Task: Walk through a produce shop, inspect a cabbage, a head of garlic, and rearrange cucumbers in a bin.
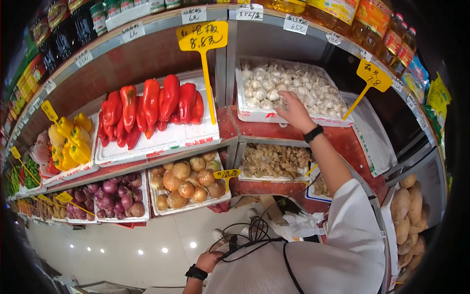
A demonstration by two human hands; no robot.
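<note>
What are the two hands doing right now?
Left hand: low against the white garment, grip cannot be told.
Right hand: reaching into the garlic tray, fingers curled, touching garlic.

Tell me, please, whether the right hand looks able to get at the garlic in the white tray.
Probably yes: the right hand is already over the garlic at the tray's front edge, with nothing between them.

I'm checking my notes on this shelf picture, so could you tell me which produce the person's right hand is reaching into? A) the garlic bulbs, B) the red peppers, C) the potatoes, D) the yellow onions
A: the right hand rests on the white tray of garlic bulbs on the upper shelf, right of the red peppers.
</note>
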